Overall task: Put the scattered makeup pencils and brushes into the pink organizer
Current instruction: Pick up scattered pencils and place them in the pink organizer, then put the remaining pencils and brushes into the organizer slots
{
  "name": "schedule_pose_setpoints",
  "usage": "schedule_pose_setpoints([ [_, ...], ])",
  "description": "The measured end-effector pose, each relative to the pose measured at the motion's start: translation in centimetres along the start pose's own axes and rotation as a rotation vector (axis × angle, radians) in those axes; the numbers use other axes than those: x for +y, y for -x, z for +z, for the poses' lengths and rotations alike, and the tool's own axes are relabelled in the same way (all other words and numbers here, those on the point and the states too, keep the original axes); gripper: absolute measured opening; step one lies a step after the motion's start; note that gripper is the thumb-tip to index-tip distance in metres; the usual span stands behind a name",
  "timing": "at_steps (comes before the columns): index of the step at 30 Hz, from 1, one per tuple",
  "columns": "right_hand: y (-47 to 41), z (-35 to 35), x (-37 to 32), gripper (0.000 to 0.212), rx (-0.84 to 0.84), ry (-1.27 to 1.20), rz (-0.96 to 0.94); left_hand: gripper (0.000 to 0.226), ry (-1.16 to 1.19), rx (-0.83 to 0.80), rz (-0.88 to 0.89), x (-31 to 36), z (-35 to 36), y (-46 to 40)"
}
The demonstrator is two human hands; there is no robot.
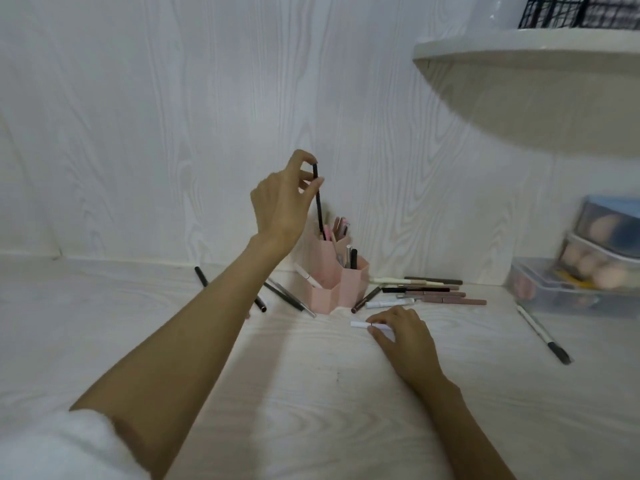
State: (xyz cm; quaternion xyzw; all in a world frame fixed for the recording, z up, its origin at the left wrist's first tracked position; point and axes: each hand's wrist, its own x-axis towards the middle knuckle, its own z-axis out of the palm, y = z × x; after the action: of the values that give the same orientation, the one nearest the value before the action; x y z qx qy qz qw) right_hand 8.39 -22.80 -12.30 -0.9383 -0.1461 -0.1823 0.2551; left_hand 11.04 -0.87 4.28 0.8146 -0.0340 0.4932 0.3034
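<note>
The pink organizer (pixel 337 285) stands on the white table near the wall, with several pencils upright in its compartments. My left hand (pixel 284 199) is raised above it and pinches the top of a long black pencil (pixel 318 202), whose lower end dips into the rear compartment. My right hand (pixel 403 332) rests on the table in front of the organizer, fingers closed on a short white pencil (pixel 360 324). Several pencils (pixel 429 292) lie in a row to the organizer's right, and dark pencils (pixel 287 294) lie to its left.
A stack of clear boxes (pixel 581 271) with makeup sponges sits at the far right. A white pen with a black cap (pixel 543 336) lies in front of it. A rounded white shelf (pixel 530 50) with a black wire basket (pixel 581 10) overhangs the upper right.
</note>
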Motion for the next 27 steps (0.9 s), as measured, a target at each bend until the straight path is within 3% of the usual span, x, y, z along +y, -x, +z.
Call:
schedule_pose_setpoints([
  [6,0.1,-0.2,0.0,0.016,0.005,-0.045,-0.007,0.021,-0.283,-0.32,0.047,-2.2,3.5,2.9],
  [11,0.0,-0.3,-0.1,0.027,-0.076,0.065,-0.1,0.045,-0.427,-0.587,0.308,-4.4,2.7,4.7],
  [13,0.0,-0.4,-0.4,0.025,-0.053,0.1,-0.136,0.05,-0.325,-0.541,0.24,-5.0,1.7,5.9],
  [17,0.4,-1.2,-2.1,0.017,0.215,0.024,-0.146,0.04,-0.188,-0.19,-0.14,-7.2,-1.6,11.4],
  [20,0.5,-2.5,-4.1,0.023,0.418,-0.219,-0.134,0.04,-0.279,-0.398,-0.289,-10.3,-3.6,15.5],
  [23,-0.7,-3.9,-6.8,0.036,0.518,-0.482,-0.101,0.044,-0.352,-0.634,-0.295,-11.9,-4.1,16.5],
  [27,-3.9,-4.8,-10.4,0.043,0.49,-0.383,-0.212,0.033,-0.229,-0.541,-0.262,-11.7,-4.2,16.1],
])
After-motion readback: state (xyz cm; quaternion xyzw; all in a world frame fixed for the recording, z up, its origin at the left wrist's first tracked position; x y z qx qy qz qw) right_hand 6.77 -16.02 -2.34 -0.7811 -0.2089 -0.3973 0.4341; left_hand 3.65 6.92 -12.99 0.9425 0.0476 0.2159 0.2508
